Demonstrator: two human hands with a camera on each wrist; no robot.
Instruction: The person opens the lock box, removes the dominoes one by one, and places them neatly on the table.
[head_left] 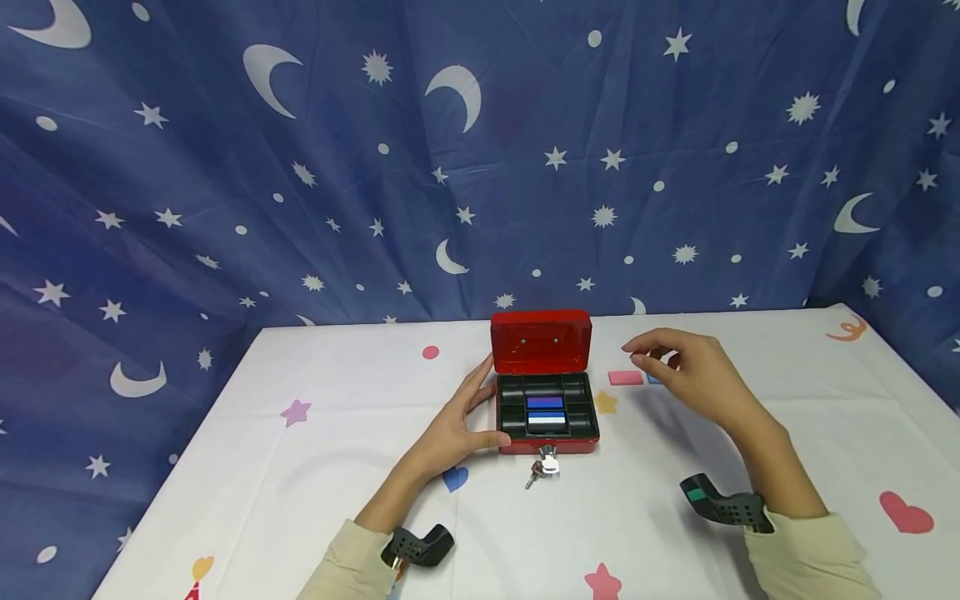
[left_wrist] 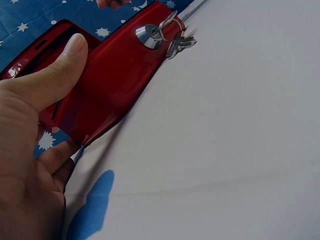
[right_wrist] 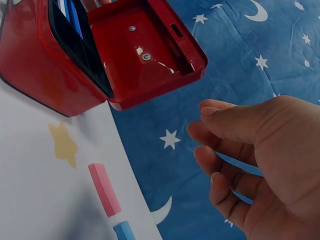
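A red cash box (head_left: 550,446) stands on the table with its lid (head_left: 542,342) raised. Its black tray (head_left: 543,386) has compartments; a purple-and-blue block (head_left: 544,402) and a blue-and-white block (head_left: 546,418) lie in the middle ones. My left hand (head_left: 452,435) holds the box by its left side, thumb at the front corner and fingers along the side. Keys (head_left: 535,475) hang from the front lock (left_wrist: 149,36). My right hand (head_left: 693,375) hovers to the right of the box, fingers loosely bent, nothing between them. Below it lie a pink block (right_wrist: 104,190) and a blue block (right_wrist: 124,231), the blue partly hidden.
The table (head_left: 337,500) has a white cloth printed with stars and hearts. Behind it hangs a blue curtain (head_left: 525,108) with moons and stars, close behind the raised lid. A dark strap is on each wrist.
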